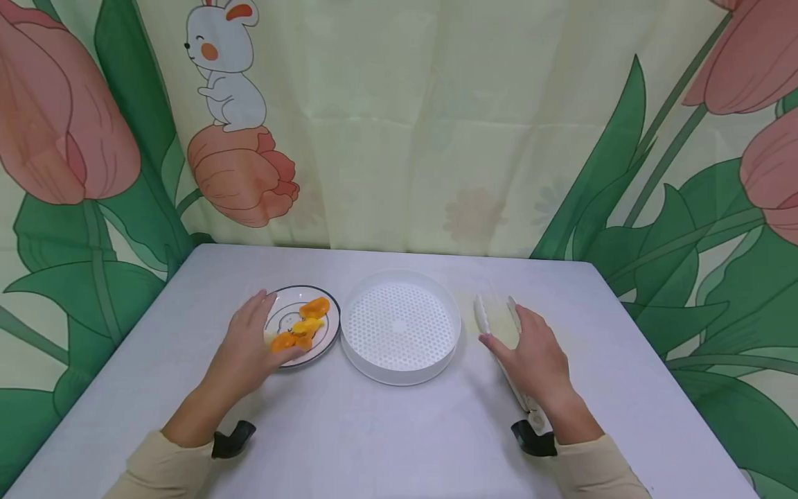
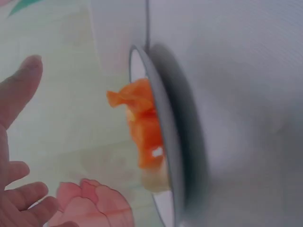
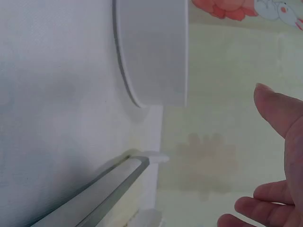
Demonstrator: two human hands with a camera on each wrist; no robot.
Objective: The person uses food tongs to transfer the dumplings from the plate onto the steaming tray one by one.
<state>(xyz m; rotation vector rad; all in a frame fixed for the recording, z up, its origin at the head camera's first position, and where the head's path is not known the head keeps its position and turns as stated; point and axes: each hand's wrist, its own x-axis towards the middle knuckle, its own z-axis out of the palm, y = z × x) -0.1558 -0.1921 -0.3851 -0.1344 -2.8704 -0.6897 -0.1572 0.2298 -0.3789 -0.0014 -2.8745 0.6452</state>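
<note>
The table (image 1: 374,443) is apparently covered in matt cloth; the curtain (image 1: 386,138) is made of lightly creased printed fabric. The plate (image 1: 288,303) is smoothly finished, as if glazed; the orange pieces (image 1: 314,307) are wrinkled; smooth plastic is seen in the tray (image 1: 399,374) and tongs (image 1: 481,315).

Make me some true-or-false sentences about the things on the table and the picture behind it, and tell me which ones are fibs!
1. The plate has orange and yellow bits on it. True.
2. The right grip is squeezing the tongs. False: it is open and not holding them.
3. The sieve is round and has lots of little holes. True.
4. The sieve is full of the bits. False: they are on the plate.
5. The sieve sits between the plate and the tongs. True.
6. A drawn cat sits on a flower. False: it's a rabbit.
</note>
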